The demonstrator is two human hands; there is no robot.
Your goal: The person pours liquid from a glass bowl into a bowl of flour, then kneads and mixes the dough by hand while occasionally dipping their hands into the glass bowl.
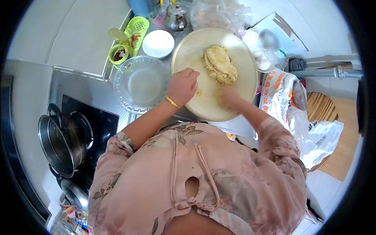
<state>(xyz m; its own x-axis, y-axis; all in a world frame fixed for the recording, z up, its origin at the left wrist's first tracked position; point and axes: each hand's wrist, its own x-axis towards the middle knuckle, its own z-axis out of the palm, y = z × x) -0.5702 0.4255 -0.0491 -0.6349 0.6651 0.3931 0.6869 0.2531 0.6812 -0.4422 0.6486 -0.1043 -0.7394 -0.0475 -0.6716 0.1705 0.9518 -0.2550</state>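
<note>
A lump of yellowish dough (pixel 220 65) lies on a large round pale board or shallow basin (pixel 239 47), towards its upper right. My left hand (pixel 183 87), with a gold bangle at the wrist, is at the left edge of this round surface. Its fingers are curled together, and whatever they may hold is hidden. Just below the dough, my right hand (pixel 229 97) is smeared by motion over the pale surface, so its fingers cannot be made out. Small dough smears show between the two hands.
Left of the board stands a clear glass bowl (pixel 141 84), with a white bowl (pixel 158 44) behind it. An open spice jar (pixel 118 54) is near a green tray (pixel 138 27). A black wok (pixel 62 145) sits on the stove. Printed plastic bags (pixel 278 92) lie at right.
</note>
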